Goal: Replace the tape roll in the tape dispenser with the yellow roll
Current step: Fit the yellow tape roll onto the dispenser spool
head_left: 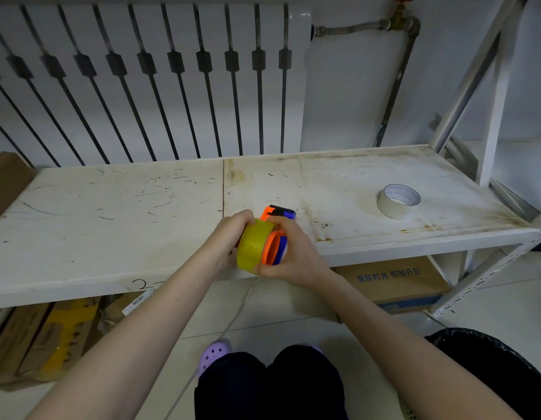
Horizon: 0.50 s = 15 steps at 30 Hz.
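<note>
Both my forearms reach forward from the near edge and meet over the front lip of the shelf [111,225]. My left hand [230,234] is curled against the left face of the yellow roll [252,245], fingertips pressed on its upper rim. My right hand [293,253] wraps the tape dispenser [275,237] from the right, thumb under the roll, fingers closed over the top. The yellow roll sits against the dispenser's orange hub; I cannot tell whether it is fully seated. The dispenser's orange and blue head points away from me, just above the shelf surface.

The shelf is white, scratched on the left panel and rust-stained on the right. A white roll [399,201] lies flat on the far right part, well apart from my hands. Behind the shelf, a radiator [142,71] on the left and a pipe [396,86] with a valve on the right against the wall.

Under the shelf: cardboard boxes [51,338] at left, contents not visible, and a printed box [393,283] at right. A black-lined bin [505,368] stands near right; I cannot see inside it.
</note>
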{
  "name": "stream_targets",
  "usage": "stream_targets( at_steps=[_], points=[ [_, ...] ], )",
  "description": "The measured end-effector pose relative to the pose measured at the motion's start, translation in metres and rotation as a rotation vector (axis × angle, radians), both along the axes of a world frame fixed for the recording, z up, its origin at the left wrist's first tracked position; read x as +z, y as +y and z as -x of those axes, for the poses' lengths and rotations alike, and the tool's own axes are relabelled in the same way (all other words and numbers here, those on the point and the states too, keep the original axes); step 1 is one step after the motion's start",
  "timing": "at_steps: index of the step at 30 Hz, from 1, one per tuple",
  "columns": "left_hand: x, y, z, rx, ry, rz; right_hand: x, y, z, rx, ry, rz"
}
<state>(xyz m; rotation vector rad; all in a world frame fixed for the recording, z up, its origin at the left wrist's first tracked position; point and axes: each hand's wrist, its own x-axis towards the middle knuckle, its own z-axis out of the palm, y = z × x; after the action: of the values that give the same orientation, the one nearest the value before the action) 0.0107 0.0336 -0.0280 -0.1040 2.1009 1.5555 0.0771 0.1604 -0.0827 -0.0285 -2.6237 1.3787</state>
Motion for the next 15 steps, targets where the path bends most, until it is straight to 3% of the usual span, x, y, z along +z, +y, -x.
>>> stream_targets(
  at_steps=[5, 15],
  points=[
    [0.009, 0.011, 0.007, -0.011, -0.078, 0.042, -0.002, -0.002, -0.002, 0.049, 0.144, -0.259],
    [0.010, 0.013, 0.007, -0.007, -0.124, 0.041, 0.002, 0.006, 0.001, 0.046, 0.084, -0.226]
  ],
)
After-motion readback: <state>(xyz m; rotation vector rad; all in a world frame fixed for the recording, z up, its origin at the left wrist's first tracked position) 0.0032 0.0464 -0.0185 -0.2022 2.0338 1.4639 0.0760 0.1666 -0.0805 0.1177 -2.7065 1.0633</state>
